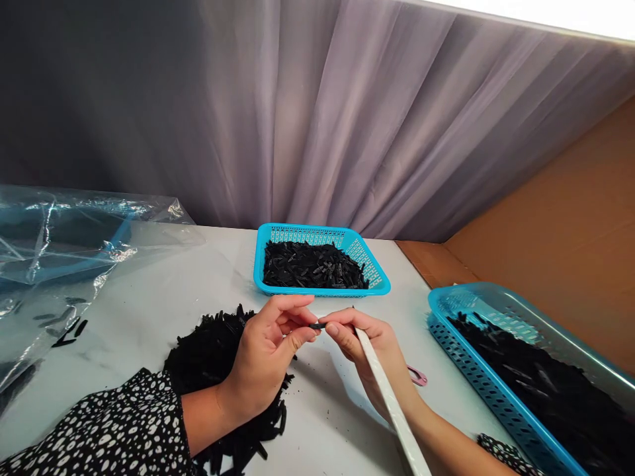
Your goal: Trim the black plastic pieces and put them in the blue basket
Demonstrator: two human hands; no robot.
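Note:
My left hand (265, 354) and my right hand (370, 347) meet over the white table, both pinching a small black plastic piece (317, 325) between their fingertips. A long white strip (389, 400) also runs through my right hand, down toward the bottom edge. Under my left wrist lies a heap of black pieces (213, 360) on the table. Both sleeves are black with white dots.
A blue basket (377, 281) of black pieces stands behind my hands. A second blue basket (476, 387) with black pieces sits at the right. Clear plastic bags (64, 264) lie at left. A small pink object (418, 377) rests by my right hand. Cardboard wall at right.

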